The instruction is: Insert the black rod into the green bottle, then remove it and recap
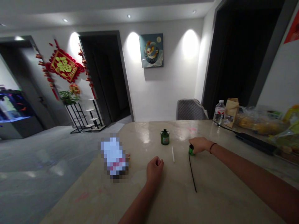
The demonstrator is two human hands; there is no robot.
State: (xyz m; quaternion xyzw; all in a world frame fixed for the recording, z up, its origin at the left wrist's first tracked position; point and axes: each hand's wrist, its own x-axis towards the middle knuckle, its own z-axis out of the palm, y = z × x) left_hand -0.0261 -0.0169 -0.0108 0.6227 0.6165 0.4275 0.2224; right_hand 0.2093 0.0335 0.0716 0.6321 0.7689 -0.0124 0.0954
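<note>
glossy glass-like bottle (164, 137), smooth shiny tabletop (169, 196)

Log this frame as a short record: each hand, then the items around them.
Left hand: loosely curled, nothing visibly held
Right hand: fingers on small green object
Between hands: white stick
Nearer viewer than green object: thin black stick
Beyond white stick: green bottle, upright
Far right: water bottle, paper bag

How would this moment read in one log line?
left hand: curled | right hand: holding green object | green bottle: upright on table | white stick: on table | black stick: near green object
</note>
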